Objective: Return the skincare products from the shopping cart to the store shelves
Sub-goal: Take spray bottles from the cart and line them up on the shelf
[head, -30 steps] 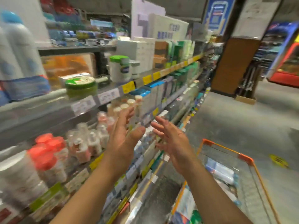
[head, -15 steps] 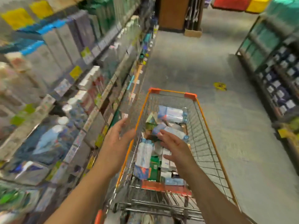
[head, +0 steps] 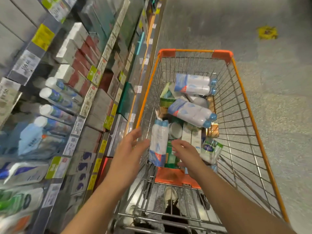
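An orange-rimmed wire shopping cart (head: 243,92) stands in the aisle and holds several skincare products. A twin pack of white spray bottles with blue caps (head: 158,142) stands on end against the cart's left wall. Two more such packs (head: 190,112) (head: 192,83) lie further forward, among boxes and a round tin (head: 175,130). My left hand (head: 130,149) hovers open at the cart's left rim, just left of the upright pack. My right hand (head: 187,154) reaches into the cart, fingers spread, empty, right of that pack. The store shelves (head: 94,85) run along the left.
Shelves on the left carry boxed creams (head: 79,54), white bottles with blue labels (head: 57,97) and price tags. An orange child-seat flap (head: 173,177) sits at the cart's near end. Grey floor with a yellow sticker (head: 267,32) lies to the right.
My view has swung down from the shelves to the cart. Both empty hands have come away from the shelf and dropped toward the cart's near end, on either side of the upright twin pack.
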The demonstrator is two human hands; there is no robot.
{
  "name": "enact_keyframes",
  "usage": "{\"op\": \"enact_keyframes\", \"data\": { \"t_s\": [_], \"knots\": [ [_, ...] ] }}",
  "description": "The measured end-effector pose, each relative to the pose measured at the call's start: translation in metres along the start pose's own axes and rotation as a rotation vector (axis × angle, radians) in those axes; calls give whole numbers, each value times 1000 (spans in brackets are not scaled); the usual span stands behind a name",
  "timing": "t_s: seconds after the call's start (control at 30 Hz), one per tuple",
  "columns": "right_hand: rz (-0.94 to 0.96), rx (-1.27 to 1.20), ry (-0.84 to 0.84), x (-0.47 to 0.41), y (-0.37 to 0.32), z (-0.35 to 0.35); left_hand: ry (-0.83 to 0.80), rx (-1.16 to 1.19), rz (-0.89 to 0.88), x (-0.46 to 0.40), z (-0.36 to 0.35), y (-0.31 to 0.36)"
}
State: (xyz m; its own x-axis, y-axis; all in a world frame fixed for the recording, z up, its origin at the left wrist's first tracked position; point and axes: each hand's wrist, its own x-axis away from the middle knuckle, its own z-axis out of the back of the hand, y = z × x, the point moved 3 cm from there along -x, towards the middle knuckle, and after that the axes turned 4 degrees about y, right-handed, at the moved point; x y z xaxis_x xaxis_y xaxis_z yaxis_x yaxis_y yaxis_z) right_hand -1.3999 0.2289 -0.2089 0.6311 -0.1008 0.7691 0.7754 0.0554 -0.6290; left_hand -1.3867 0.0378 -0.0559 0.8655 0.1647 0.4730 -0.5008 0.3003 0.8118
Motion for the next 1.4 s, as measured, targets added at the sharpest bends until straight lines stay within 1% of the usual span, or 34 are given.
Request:
{"op": "enact_keyframes", "data": {
  "t_s": [0.07,0.2,0.33,0.43,0.53,0.63,0.8,0.87,0.97,1.17,1.27,1.4],
  "knots": [
    [13,58,-2,-23,8,-17,-7,0,27,-8,-4,-6],
    [8,131,61,-66,24,-46,-25,26,128,-27,-15,-24],
    [52,147,134,-111,53,-73,-60,19,139,-36,-28,-38],
    [23,239,237,-140,71,-90,-97,73,172,-37,-36,-48],
    [-21,400,349,-141,62,-102,-124,113,202,-36,-37,-59],
    [-114,447,353,-147,55,-107,-121,175,255,-37,-37,-63],
    [-227,387,329,-163,55,-104,-93,174,254,-40,-35,-62],
    [-236,359,309,-164,54,-99,-95,182,256,-40,-35,-59],
    [-209,296,303,-162,56,-95,-96,186,265,-41,-35,-59],
    [-129,76,353,-149,58,-91,-59,131,232,-42,-36,-54],
    [-92,-21,351,-137,58,-86,-52,111,237,-39,-37,-52],
    [-76,-51,346,-115,57,-69,-35,114,232,-32,-34,-45]
  ]
}}
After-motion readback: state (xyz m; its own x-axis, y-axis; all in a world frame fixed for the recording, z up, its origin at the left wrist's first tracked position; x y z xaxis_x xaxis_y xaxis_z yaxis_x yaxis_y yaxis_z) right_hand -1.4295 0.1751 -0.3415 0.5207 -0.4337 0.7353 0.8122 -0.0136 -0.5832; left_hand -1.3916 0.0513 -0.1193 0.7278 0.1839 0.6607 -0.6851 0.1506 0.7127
